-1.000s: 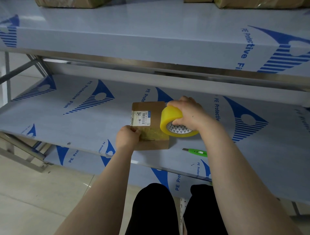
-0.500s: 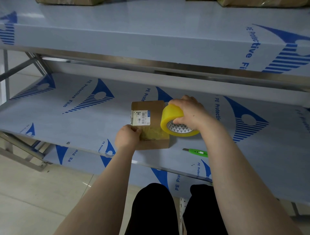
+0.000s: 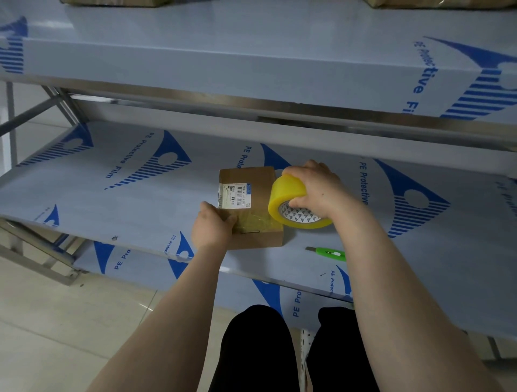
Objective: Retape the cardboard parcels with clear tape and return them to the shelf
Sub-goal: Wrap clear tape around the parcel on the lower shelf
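Leftmost, the middle shelf (image 3: 112,201), a metal board under white film printed with blue logos, stretches across the view. Near its front edge sits a small brown cardboard parcel (image 3: 258,182) with a white barcode label (image 3: 235,196) on its top. The left hand (image 3: 212,228) grips the parcel's near left corner, fingers curled over the top edge. A glossy, wrinkled strip of tape (image 3: 254,222) lies across the near part of the parcel's top. At the parcel's right edge a yellowish roll of clear tape (image 3: 286,194) stands tilted, touching the box. The right hand (image 3: 321,190) clamps the roll, fingers over its outer face and thumb at the patterned core. Further right, beside the right forearm, a green utility knife (image 3: 330,254) lies flat on the shelf. Above, the upper shelf (image 3: 251,56) carries more brown parcels (image 3: 112,2), cut off by the top of the view.
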